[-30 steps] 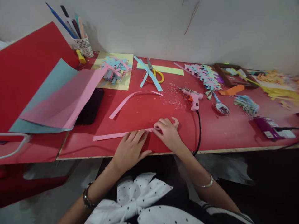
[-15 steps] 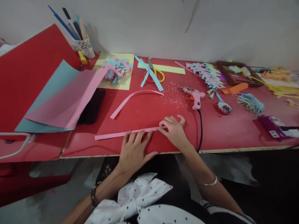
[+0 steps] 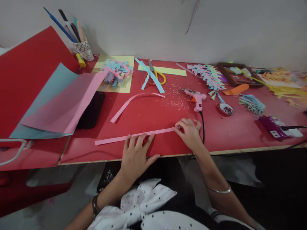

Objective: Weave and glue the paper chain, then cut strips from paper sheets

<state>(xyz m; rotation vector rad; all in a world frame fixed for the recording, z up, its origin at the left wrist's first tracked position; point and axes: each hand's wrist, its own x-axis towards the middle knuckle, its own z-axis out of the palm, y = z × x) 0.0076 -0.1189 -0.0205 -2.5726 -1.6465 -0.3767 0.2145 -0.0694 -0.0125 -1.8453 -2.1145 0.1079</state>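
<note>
A long pink paper strip lies near the front edge of the red table. My left hand rests with spread fingers, its fingertips pressing on the strip's lower edge near the middle. The strip's right end is pinched between thumb and fingers of my right hand; that end is partly hidden by them. Behind it lies a second, curved pink strip. A pink glue gun sits just beyond my right hand, its black cord running toward the front edge.
Scissors with yellow handles lie under blue strips. Paper snippets are heaped on a yellow sheet. Coloured sheets cover part of a black phone at left. A purple power box is at right.
My right hand has slid rightward along the pink strip to its right end. My left hand stays on the strip. The whole view has shifted slightly.
</note>
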